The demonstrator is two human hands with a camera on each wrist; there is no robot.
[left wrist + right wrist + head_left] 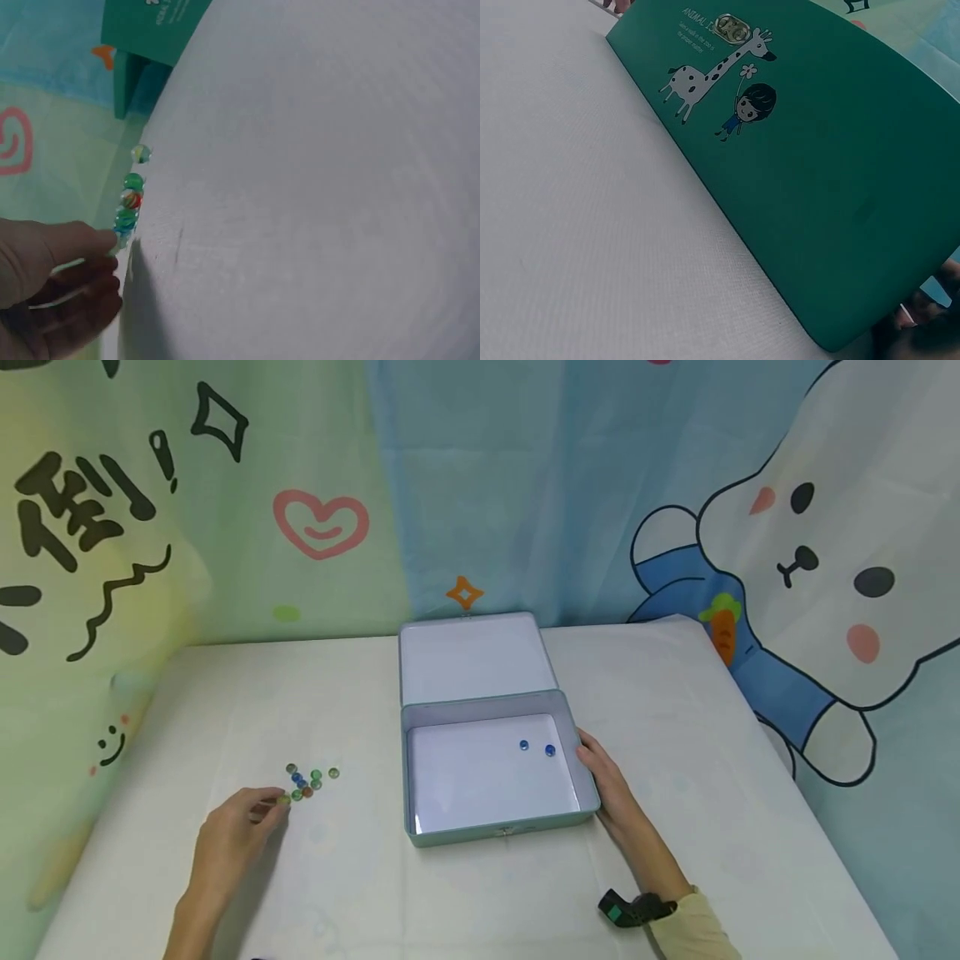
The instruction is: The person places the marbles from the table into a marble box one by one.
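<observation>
A green tin box (495, 831) stands on the white table with its lid (472, 660) folded back. Two blue marbles (550, 750) lie inside it, towards the right. My right hand (617, 789) grips the box's right wall, fingertips at the rim; the right wrist view shows the green front with its giraffe print and metal clasp (732, 29). Left of the box, several glass marbles (316, 774) lie in a loose cluster, green, blue and brownish. My left hand (236, 831) pinches a yellowish-green marble (284, 799) at the cluster's near edge, between thumb and forefinger.
A white cloth covers the table (345, 893). Behind it hangs a printed curtain (480, 485) with a rabbit and a heart. A dark band with a small device (636, 910) sits on the right wrist, by a pale yellow sleeve (693, 931).
</observation>
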